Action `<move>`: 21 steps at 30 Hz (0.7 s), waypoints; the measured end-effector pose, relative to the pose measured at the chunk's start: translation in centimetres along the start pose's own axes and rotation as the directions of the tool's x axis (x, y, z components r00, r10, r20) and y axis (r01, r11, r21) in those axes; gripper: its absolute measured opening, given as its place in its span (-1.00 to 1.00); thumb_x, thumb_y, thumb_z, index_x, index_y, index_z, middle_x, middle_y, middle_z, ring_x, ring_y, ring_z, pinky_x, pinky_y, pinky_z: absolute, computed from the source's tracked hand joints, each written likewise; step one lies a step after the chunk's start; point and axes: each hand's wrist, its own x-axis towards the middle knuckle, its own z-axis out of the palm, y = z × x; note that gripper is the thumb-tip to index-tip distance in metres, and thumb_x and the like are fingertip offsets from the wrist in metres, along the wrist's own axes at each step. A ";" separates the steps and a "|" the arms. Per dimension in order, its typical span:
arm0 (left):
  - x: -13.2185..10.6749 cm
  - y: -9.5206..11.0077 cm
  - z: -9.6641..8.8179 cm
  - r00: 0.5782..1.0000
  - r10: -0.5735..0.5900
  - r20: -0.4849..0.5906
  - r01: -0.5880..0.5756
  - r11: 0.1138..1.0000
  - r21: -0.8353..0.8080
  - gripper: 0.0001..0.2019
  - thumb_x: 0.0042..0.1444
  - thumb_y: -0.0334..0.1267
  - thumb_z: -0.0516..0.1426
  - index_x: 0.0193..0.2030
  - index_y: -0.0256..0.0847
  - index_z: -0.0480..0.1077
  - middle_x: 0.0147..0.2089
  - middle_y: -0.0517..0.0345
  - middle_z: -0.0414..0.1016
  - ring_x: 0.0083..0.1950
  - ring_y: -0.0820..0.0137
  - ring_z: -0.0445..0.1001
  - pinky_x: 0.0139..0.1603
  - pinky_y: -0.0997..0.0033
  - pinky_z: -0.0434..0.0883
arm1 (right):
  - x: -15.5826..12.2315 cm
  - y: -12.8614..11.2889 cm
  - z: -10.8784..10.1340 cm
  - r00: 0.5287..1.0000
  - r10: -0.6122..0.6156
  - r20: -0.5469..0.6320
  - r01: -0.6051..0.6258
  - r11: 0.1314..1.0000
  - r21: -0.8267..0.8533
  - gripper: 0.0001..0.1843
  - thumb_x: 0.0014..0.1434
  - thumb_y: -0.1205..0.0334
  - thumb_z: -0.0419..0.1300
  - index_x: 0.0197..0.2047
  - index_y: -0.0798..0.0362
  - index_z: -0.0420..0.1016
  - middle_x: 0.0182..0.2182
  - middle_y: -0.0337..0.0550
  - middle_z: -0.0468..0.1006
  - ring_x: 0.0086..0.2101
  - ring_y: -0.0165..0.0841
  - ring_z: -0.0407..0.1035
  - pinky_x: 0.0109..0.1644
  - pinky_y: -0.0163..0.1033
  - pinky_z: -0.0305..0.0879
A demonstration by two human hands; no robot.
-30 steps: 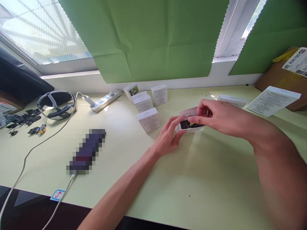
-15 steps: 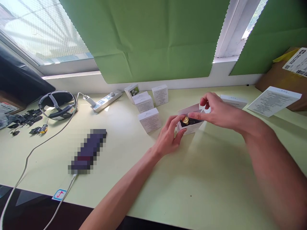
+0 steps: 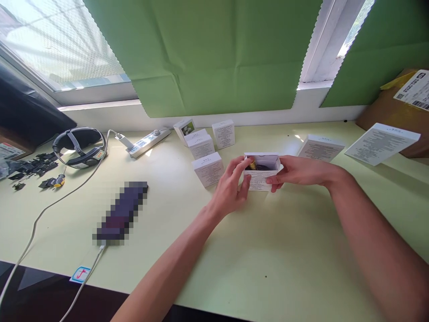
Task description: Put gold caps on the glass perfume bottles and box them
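An open-topped white carton [image 3: 258, 181] with small grey print on its front stands upright on the table between my hands. Inside it, a gold cylindrical piece [image 3: 253, 166] shows at the left, beside something dark that I cannot make out. My left hand [image 3: 231, 185] is closed on the carton's left end, its index finger over the rim near the gold piece and its thumb on the front. My right hand [image 3: 295, 171] grips the right end, thumb against the front face. Left of the carton stands a closed white box [image 3: 208, 170]; another white box [image 3: 321, 148] is behind my right hand.
Further white boxes stand at the back [image 3: 223, 134] and the right [image 3: 382, 144]. A brown cardboard box [image 3: 398, 120] is at the far right. To the left lie a pixelated phone [image 3: 122, 214] on a cable, a power strip [image 3: 149, 142] and a headband device [image 3: 80, 147].
My right hand has come down from above the open flap to the carton's right end. The carton has turned so its front faces me more squarely. My left hand keeps its hold.
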 end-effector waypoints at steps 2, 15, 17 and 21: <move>0.1 -0.1 -0.2 1.000 -0.006 -0.006 0.007 1.000 0.007 -0.58 0.29 -0.26 0.08 0.28 -0.08 0.17 0.26 -0.07 0.26 0.23 0.28 0.35 0.14 0.21 0.47 | 0.3 0.1 0.2 1.000 -0.002 0.000 0.002 1.000 0.014 -0.33 0.11 0.05 0.31 0.28 -0.13 0.30 -0.09 -0.12 0.62 -0.17 -0.20 0.55 0.01 -0.07 0.42; 0.4 0.0 -0.4 0.994 0.017 0.104 -0.029 0.993 0.113 -0.77 0.36 -0.25 0.00 0.10 -0.10 0.33 0.23 -0.08 0.22 0.08 0.32 0.46 0.01 0.32 0.47 | 0.8 0.3 0.6 0.998 -0.041 0.056 0.040 0.999 0.010 -0.32 0.21 -0.01 0.21 0.36 -0.34 0.14 0.17 -0.20 0.44 -0.13 -0.21 0.54 0.01 -0.03 0.46; 0.4 -0.1 -0.6 0.995 0.036 0.098 -0.047 0.992 0.116 -0.71 0.36 -0.26 -0.02 0.18 -0.07 0.27 0.26 -0.11 0.19 0.13 0.30 0.43 0.01 0.30 0.47 | 0.9 0.5 0.5 0.998 -0.036 0.046 0.037 0.999 -0.004 -0.32 0.20 0.01 0.21 0.36 -0.32 0.15 0.16 -0.18 0.46 -0.13 -0.20 0.53 0.00 -0.03 0.45; 0.6 0.0 -1.3 0.998 0.000 0.065 -0.010 0.988 0.153 -0.66 0.36 -0.22 -0.01 0.25 -0.08 0.18 0.25 -0.11 0.19 0.20 0.27 0.36 0.03 0.27 0.47 | 0.8 0.4 0.4 1.000 0.001 0.029 0.002 0.997 -0.078 -0.31 0.15 0.03 0.23 0.33 -0.24 0.21 0.06 -0.15 0.54 -0.13 -0.17 0.52 -0.04 -0.07 0.44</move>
